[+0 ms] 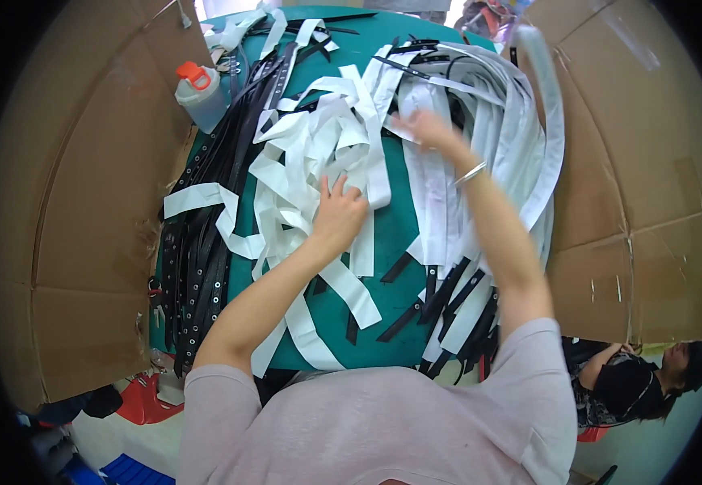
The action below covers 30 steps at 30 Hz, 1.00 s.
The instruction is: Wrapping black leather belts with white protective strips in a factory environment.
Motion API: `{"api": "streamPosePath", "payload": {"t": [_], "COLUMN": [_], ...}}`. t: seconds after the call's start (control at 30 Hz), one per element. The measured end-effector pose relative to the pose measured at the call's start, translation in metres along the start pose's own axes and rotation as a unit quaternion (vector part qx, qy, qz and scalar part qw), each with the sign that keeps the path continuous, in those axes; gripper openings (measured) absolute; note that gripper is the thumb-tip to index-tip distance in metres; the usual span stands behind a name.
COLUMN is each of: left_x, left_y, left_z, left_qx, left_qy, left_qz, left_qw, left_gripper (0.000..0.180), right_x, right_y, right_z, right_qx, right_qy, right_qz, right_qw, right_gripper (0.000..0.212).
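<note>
My left hand (341,217) rests on a loose heap of white strips (306,153) in the middle of the green table, its fingers apart. My right hand (425,129), with a bracelet on the wrist, is farther off, at the left edge of a thick bundle of white-covered straps (496,105). Motion smears its fingers, so whether they grip a strap is unclear. Black strap ends (448,299) stick out of the bundle's near side. Along the left lie black belts with metal eyelets (197,275), one white strip crossing them.
A translucent bottle with an orange lid (197,85) stands at the far left. Cardboard walls rise on the left (84,202) and right (609,178) of the green table (395,327). Another person (630,384) is at the lower right, near a red seat.
</note>
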<state>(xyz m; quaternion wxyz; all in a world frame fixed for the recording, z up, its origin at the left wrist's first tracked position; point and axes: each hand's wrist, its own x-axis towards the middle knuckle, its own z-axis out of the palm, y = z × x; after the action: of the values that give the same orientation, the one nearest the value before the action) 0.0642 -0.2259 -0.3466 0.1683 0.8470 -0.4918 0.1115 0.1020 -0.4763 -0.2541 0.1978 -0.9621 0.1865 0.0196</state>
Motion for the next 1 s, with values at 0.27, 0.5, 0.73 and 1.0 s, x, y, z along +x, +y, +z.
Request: {"api": "streamPosePath", "payload": {"t": [0.27, 0.5, 0.73, 1.0], "left_x": [-0.081, -0.201, -0.302, -0.350], "left_y": [0.055, 0.019, 0.015, 0.000], "left_z": [-0.142, -0.230, -0.280, -0.231], "left_qx": [-0.396, -0.597, -0.445, -0.439], "left_qy": [0.035, -0.169, -0.282, 0.092], "left_qz": [-0.081, -0.195, -0.288, -0.380], "left_qw": [0.914, 0.760, 0.800, 0.809], "left_gripper": [0.015, 0.018, 0.016, 0.046], "right_x": [-0.057, -0.085, -0.166, -0.272], "right_y": [-0.036, -0.069, -0.171, -0.220], "right_z": [0.062, 0.104, 0.138, 0.136], "right_qx": [0.653, 0.730, 0.614, 0.495], "right_qy": [-0.095, -0.149, -0.115, -0.161], "right_qz": [0.127, 0.129, 0.046, -0.215], "right_qw": [0.741, 0.655, 0.779, 0.826], "right_gripper": [0.046, 0.024, 0.032, 0.015]}}
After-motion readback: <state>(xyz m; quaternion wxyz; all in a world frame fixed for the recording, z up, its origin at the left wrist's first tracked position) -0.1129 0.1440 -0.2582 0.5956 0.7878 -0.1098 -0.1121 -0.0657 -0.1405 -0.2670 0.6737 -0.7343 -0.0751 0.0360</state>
